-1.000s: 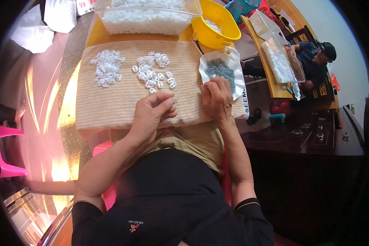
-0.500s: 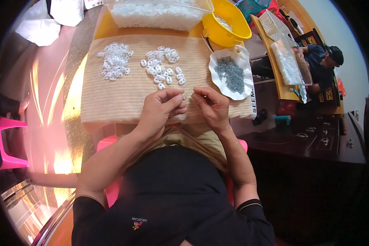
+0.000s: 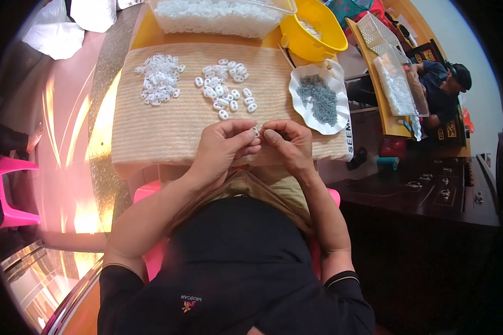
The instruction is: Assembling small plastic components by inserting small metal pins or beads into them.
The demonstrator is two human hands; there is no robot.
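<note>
Over the near edge of the cloth-covered table, my left hand [image 3: 222, 146] pinches a small white plastic piece [image 3: 257, 133] between thumb and fingertips. My right hand [image 3: 290, 146] meets it from the other side, thumb and forefinger pressed together; whatever sits in that pinch is too small to make out. Beyond my hands lies a loose group of white oval pieces [image 3: 223, 89], each with two dark holes. Left of them is a heap of small white parts [image 3: 159, 79]. A white wavy-rimmed plate [image 3: 300, 111] on the right carries a pile of tiny grey parts [image 3: 321, 100].
A clear bin [image 3: 218, 34] full of white parts stands at the far edge, beside a yellow basket [image 3: 302, 40]. At right, a person in a dark cap [image 3: 459, 77] sits by another table with a white-filled tray [image 3: 394, 84]. A pink stool [image 3: 14, 192] stands left.
My right hand's fingertips have come leftward to meet my left hand's, closing the gap between them. The white piece in my left fingers now shows more clearly.
</note>
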